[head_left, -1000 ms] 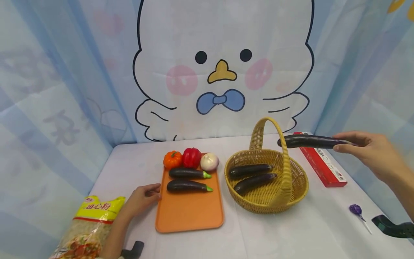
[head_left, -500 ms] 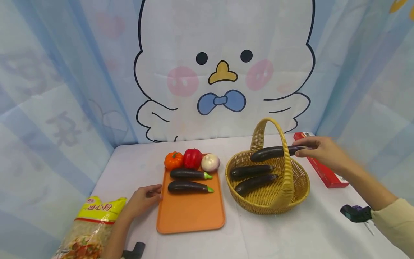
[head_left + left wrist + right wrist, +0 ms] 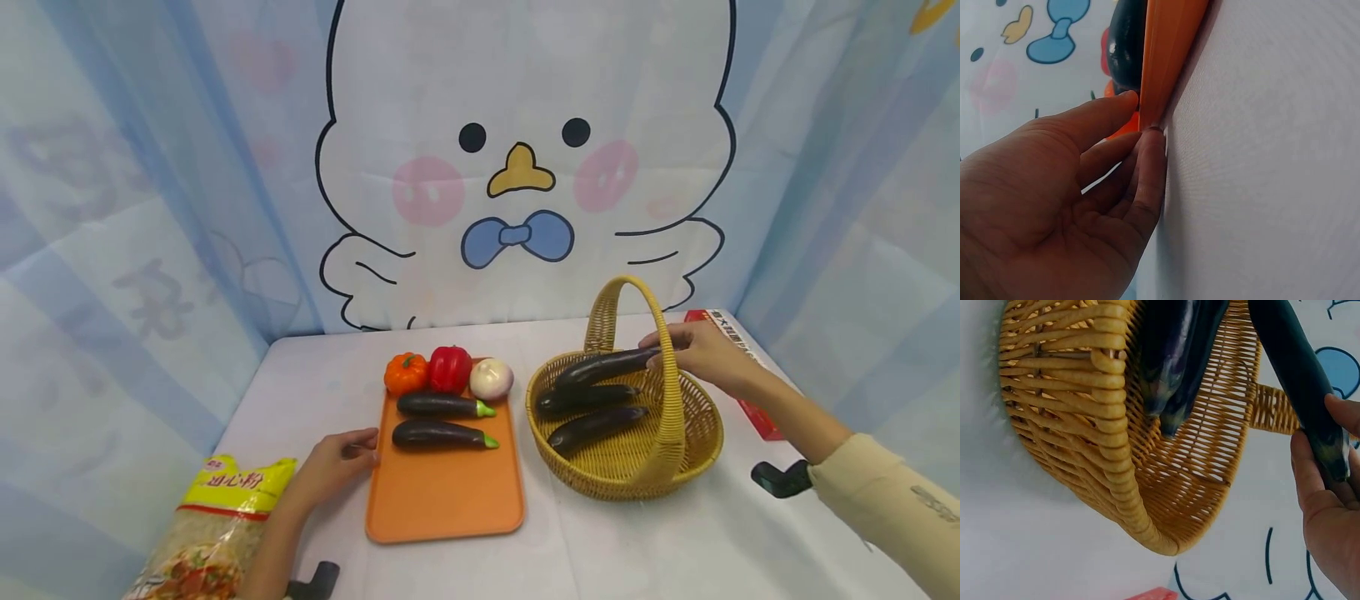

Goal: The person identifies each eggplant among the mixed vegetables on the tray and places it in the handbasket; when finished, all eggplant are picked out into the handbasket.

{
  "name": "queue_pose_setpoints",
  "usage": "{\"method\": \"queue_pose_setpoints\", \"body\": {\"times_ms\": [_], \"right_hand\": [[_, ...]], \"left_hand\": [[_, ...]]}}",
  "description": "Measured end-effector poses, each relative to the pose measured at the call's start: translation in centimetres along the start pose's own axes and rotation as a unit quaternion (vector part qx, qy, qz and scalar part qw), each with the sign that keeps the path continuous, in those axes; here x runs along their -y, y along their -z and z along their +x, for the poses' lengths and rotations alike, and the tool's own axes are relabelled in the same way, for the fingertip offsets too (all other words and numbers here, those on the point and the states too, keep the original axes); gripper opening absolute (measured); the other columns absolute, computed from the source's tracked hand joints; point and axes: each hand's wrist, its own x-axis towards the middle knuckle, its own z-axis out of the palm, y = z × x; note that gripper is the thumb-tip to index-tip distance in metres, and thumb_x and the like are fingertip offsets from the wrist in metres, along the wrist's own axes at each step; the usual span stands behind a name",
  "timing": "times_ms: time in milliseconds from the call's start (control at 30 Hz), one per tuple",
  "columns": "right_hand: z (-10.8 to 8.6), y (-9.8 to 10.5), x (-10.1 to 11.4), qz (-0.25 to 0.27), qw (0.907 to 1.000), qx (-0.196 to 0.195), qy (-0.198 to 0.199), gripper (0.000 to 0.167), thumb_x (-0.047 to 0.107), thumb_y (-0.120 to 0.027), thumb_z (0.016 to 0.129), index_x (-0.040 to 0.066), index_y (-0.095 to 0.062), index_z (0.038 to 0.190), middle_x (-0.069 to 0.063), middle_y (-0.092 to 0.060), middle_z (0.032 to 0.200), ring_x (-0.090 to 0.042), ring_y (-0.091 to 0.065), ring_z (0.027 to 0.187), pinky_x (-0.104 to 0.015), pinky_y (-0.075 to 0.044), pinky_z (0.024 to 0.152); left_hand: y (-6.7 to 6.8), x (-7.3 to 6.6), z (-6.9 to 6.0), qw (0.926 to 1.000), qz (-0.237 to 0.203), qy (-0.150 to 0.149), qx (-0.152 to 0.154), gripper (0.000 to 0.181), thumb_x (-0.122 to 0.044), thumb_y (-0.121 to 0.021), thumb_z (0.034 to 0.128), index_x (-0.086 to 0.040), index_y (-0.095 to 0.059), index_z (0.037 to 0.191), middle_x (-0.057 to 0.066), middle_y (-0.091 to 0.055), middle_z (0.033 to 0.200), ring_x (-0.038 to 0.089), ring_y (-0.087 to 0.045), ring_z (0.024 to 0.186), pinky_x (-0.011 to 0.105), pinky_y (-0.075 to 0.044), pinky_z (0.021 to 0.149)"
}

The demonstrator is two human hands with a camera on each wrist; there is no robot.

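My right hand (image 3: 708, 354) pinches the stem end of a dark purple eggplant (image 3: 600, 367) between thumb and fingers. That eggplant reaches under the handle of the yellow wicker basket (image 3: 626, 487), above its back rim. Lower in the basket lie two more eggplants, one (image 3: 585, 400) behind the other (image 3: 596, 427). In the right wrist view the held eggplant (image 3: 1297, 369) slants past the rim. At the left edge of the orange tray (image 3: 446, 500), my left hand (image 3: 337, 467) rests with loosely bent fingers touching the rim. The left wrist view shows the fingertips (image 3: 1154, 140) against the tray edge.
Two green-stemmed eggplants (image 3: 442, 434), an orange pumpkin-like vegetable (image 3: 407, 374), a red bell pepper (image 3: 450, 370) and a whitish round vegetable (image 3: 491, 379) sit on the tray. A noodle bag (image 3: 217, 525) lies left. A red box (image 3: 761, 421) is partly behind the right arm.
My right hand has moved left and slightly down, carrying the eggplant from right of the basket under its handle. The left hand still touches the tray.
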Motion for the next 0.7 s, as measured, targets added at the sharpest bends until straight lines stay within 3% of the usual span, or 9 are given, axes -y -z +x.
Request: {"method": "queue_pose_setpoints", "body": {"times_ms": [300, 700], "right_hand": [[1.2, -1.1, -0.8, 0.008, 0.9995, 0.028, 0.009, 0.028, 0.021, -0.074, 0.089, 0.008, -0.072, 0.114, -0.006, -0.072, 0.102, -0.028, -0.063, 0.097, -0.039, -0.050, 0.085], [1.7, -2.0, -1.4, 0.056, 0.9959, 0.070, 0.011, 0.029, 0.019, -0.073, 0.088, 0.005, -0.072, 0.114, -0.011, -0.071, 0.109, -0.031, -0.063, 0.101, -0.040, -0.052, 0.084]], "left_hand": [[0.0, 0.0, -0.3, 1.0000, -0.006, -0.002, -0.003, 0.050, -0.027, -0.072, 0.0904, -0.010, -0.061, 0.136, 0.001, -0.068, 0.114, 0.016, -0.062, 0.099, 0.046, -0.049, 0.096], [0.0, -0.1, -0.3, 1.0000, -0.006, 0.002, -0.001, 0.050, -0.027, -0.071, 0.0913, -0.011, -0.060, 0.137, 0.001, -0.068, 0.116, 0.017, -0.062, 0.100, 0.047, -0.048, 0.097]]}}
